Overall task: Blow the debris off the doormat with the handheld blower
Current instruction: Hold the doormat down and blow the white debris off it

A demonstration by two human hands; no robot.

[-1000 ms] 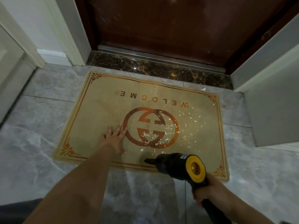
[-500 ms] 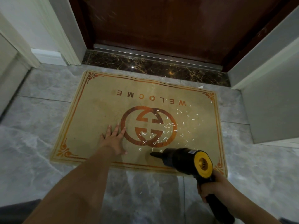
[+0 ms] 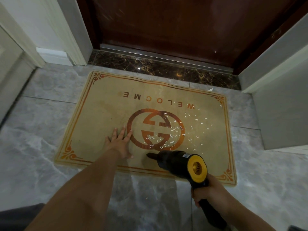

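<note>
A grey marbled tile floor (image 3: 33, 155) fills most of the frame, its grout lines running across the left and right sides. Along the top stands a dark reddish-brown door (image 3: 175, 30), closed onto a metal sill strip, with a band of dark gold-veined marble threshold (image 3: 166, 70) just below it. White door trim (image 3: 63, 30) rises in the upper left of the frame, and a pale grey wall panel (image 3: 283, 105) occupies the right edge.

The doormat (image 3: 103, 110) lies flat on the floor in the centre, tan with an orange border, corner scrolls, upside-down lettering and a round orange emblem. Its far edge sits near the threshold without touching it. Small white scraps of debris (image 3: 175, 130) are scattered over the right half of the emblem and out toward the mat's right border; one larger white scrap rests on the floor just beyond the mat's upper right corner.

The handheld blower (image 3: 180, 162) is in the lower right of the frame, black with a yellow rear ring, its narrow nozzle pointing left and low over the mat's near edge, just below the emblem. The right hand (image 3: 206, 190) is wrapped around its black handle. The left hand (image 3: 119, 140) rests flat on the mat with fingers spread, fingertips touching the emblem's left rim, the bare forearm reaching in from the lower left. The hands are well apart.
</note>
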